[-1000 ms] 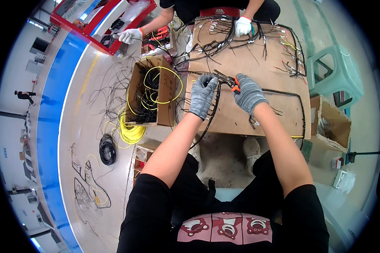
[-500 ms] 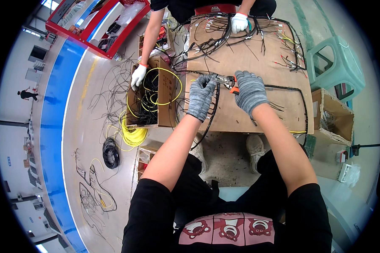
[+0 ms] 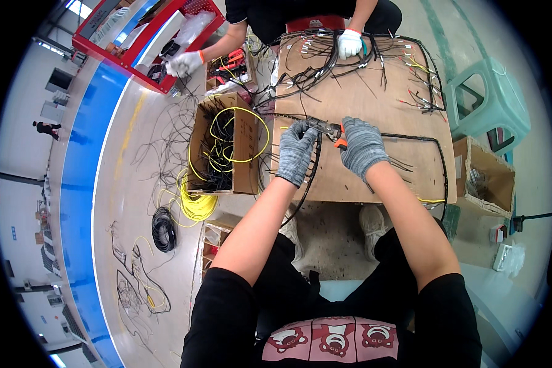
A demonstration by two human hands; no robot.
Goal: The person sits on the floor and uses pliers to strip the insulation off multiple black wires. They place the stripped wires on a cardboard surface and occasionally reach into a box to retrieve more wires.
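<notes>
Orange-handled pliers [image 3: 333,130] are gripped in my gloved right hand [image 3: 363,146], their metal head pointing left. My left hand [image 3: 296,151], also in a grey knit glove, is closed in a pinch right at the tip of the pliers; what its fingers hold is hidden. Beneath my hands, a black cable harness [image 3: 405,137] runs along the wooden board [image 3: 374,178], and one branch [image 3: 313,168] hangs down past my left hand to the near edge.
Across the board, a co-worker's white-gloved hand [image 3: 350,44] rests on bundled wires; the other white glove [image 3: 184,64] reaches toward a red rack [image 3: 119,58]. Left stands a cardboard box of wires [image 3: 245,150], beside a yellow coil [image 3: 196,205]. Right are a green stool [image 3: 503,98] and another box [image 3: 487,196].
The co-worker's left-side hand has left the box of wires and moved up toward the red rack. My hands keep almost the same pose on the pliers; the view has shifted slightly.
</notes>
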